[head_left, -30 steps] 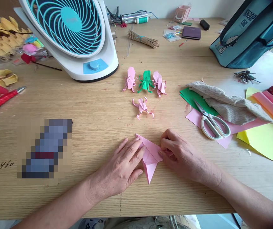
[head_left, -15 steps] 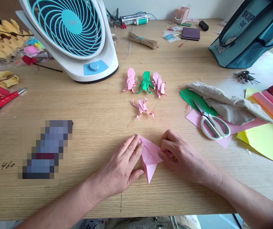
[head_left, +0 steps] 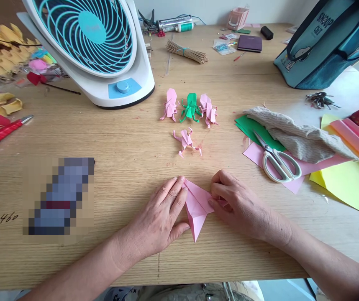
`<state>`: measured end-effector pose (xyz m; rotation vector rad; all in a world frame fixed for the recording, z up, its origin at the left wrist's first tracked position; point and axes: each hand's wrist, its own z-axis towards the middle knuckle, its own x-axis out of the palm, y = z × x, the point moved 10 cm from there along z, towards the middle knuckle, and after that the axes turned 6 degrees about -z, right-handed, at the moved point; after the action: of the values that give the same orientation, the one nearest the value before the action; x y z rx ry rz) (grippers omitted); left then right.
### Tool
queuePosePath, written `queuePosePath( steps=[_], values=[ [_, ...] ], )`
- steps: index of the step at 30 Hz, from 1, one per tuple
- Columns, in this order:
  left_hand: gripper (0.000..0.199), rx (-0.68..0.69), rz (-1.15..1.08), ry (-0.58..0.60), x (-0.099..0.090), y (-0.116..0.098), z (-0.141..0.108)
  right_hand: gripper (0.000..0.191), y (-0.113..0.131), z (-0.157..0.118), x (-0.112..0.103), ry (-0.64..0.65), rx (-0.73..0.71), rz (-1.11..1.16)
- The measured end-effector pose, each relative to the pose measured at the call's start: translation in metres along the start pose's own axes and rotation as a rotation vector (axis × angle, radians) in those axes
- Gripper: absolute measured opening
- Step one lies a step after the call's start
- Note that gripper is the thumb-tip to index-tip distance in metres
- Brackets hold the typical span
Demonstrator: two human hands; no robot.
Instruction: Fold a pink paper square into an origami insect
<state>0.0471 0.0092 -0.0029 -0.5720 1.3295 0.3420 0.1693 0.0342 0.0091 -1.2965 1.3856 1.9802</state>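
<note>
The left hand [head_left: 162, 219] is laid palm down, its fingers [head_left: 175, 194] extended forward and slightly to the right, while its thumb [head_left: 179, 230] is spread away from them. The right hand [head_left: 240, 205] is kept apart from it, with the fingers bent inward in a pinch. Both bare forearms [head_left: 85, 263] are directed inward, towards each other.

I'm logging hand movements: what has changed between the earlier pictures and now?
The left hand has shifted its fingertips forward to the far corner of the folded pink paper. Nothing was let go: the right hand still pinches the paper's right side. The folded green paper figure and white-handled metal scissors stayed in place.
</note>
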Motion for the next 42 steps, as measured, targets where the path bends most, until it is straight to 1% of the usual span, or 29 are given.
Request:
queuePosePath(
  steps=[4,9,14,19,24,27,30,32,34,36,37,38,40,41,42],
  values=[
    [0.074,-0.016,-0.016,0.011,0.003,0.001,-0.001,0.023,-0.002,-0.001,0.001,0.006,0.010,0.007],
    [0.069,-0.037,-0.044,0.036,0.004,0.002,0.001,0.023,-0.003,0.000,0.002,0.017,0.014,0.001],
    [0.068,-0.048,-0.070,0.032,0.002,0.002,0.001,0.021,-0.001,0.000,0.002,0.023,0.012,-0.024],
    [0.065,-0.057,-0.063,0.031,0.002,0.000,0.003,0.024,-0.001,-0.003,0.001,0.047,0.016,-0.047],
    [0.072,-0.082,-0.046,0.058,0.006,-0.001,0.005,0.022,0.000,-0.006,-0.003,0.075,0.021,-0.035],
    [0.077,-0.106,-0.022,0.077,0.007,-0.002,0.006,0.019,-0.003,-0.007,-0.006,0.092,0.033,-0.096],
    [0.078,-0.133,0.003,0.102,0.009,-0.002,0.007,0.016,-0.011,-0.012,-0.011,0.101,0.077,-0.206],
    [0.079,-0.152,0.015,0.113,0.010,-0.002,0.008,0.010,-0.013,-0.019,-0.017,0.071,0.107,-0.277],
    [0.082,-0.157,0.023,0.108,0.010,-0.002,0.008,0.006,-0.005,-0.029,-0.023,-0.005,0.108,-0.332],
    [0.082,-0.154,0.026,0.096,0.010,-0.003,0.008,0.013,0.013,-0.042,-0.026,-0.123,0.084,-0.372],
    [0.081,-0.156,0.025,0.090,0.010,-0.005,0.007,0.019,0.025,-0.048,-0.023,-0.158,0.048,-0.365],
    [0.078,-0.164,0.024,0.082,0.010,-0.006,0.007,0.027,0.040,-0.053,-0.017,-0.189,-0.009,-0.352],
    [0.072,-0.203,0.026,0.060,0.009,-0.008,0.006,0.041,0.067,-0.061,0.005,-0.152,-0.124,-0.343],
    [0.067,-0.228,0.031,0.045,0.009,-0.010,0.006,0.048,0.077,-0.062,0.017,-0.114,-0.160,-0.330],
    [0.064,-0.252,0.038,0.031,0.009,-0.011,0.006,0.055,0.082,-0.062,0.025,-0.099,-0.161,-0.323]
  ],
)
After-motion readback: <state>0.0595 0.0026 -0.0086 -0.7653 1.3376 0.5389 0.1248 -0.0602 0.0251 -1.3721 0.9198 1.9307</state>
